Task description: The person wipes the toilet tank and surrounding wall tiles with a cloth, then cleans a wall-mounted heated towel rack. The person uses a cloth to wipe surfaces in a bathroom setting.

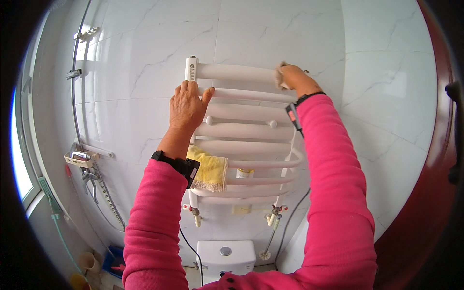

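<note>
Reaching up with both hands, well apart, to the upper part of a white towel rack (229, 72) set against marbled wall tiles (270, 34). Laying the left hand (187, 107) over the top of the left post, with bent fingers and with the thumb stretched toward the second bar; cannot tell how tightly clasped. With the right hand (293, 78), clutching a bunched beige cloth (279, 76) at the right end of the top bar. Lower down, draped over the rack beside the left wrist, a yellow cloth (209, 168) with a pale edge; just right of it, a small white-and-yellow container (245, 173), partly hidden behind bars. Below, a white toilet cistern (226, 256); to its right, a long-handled brush (265, 254).
</note>
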`<move>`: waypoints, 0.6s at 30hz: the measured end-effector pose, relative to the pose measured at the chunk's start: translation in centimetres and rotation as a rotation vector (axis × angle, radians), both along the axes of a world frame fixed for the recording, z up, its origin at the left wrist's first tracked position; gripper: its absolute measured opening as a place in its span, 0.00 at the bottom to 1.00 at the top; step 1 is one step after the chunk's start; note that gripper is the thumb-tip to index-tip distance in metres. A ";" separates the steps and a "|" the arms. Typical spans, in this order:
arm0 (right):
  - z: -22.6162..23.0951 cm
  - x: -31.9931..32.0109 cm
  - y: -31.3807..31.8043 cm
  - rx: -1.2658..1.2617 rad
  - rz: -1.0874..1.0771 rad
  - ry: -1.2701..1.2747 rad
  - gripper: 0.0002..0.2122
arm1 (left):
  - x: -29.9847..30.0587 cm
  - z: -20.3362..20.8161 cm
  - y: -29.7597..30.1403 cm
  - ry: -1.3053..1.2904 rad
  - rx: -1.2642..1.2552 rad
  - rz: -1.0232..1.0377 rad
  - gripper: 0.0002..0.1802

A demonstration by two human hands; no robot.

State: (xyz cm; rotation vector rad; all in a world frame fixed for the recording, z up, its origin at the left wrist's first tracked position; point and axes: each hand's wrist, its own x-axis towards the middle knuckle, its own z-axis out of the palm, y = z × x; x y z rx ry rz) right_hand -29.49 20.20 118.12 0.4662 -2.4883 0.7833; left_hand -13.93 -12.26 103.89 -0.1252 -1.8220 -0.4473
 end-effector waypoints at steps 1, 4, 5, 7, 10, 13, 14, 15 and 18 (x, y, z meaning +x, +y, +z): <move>-0.6 -0.4 1.6 -0.115 0.047 0.064 0.07 | 0.0 0.0 0.0 0.001 -0.004 0.002 0.27; -2.1 -1.4 4.0 0.573 -0.310 0.811 0.07 | 0.0 0.0 0.0 0.009 0.007 -0.012 0.27; -2.0 -1.7 3.8 0.511 -0.354 0.684 0.06 | -0.1 0.0 0.0 0.009 0.011 -0.020 0.27; -1.8 -1.8 3.0 0.264 -0.218 0.383 0.06 | -0.2 0.0 0.0 0.011 -0.013 -0.010 0.28; -0.6 -0.7 -0.3 0.029 -0.103 0.230 0.04 | -0.4 0.0 0.0 0.011 -0.013 0.005 0.27; -0.9 1.5 -6.5 0.421 -0.196 0.510 0.04 | -0.5 -0.1 -0.1 0.010 0.001 -0.015 0.27; -0.9 2.1 -9.7 0.474 -0.255 0.456 0.09 | -0.4 -0.2 -0.2 0.006 0.007 -0.019 0.27; -0.5 2.7 -12.8 0.533 -0.312 0.405 0.14 | -0.4 -0.2 -0.1 0.023 0.010 -0.025 0.27; -1.1 4.3 -19.3 0.516 -0.082 0.493 0.11 | -0.5 -0.3 0.0 0.073 0.010 0.005 0.27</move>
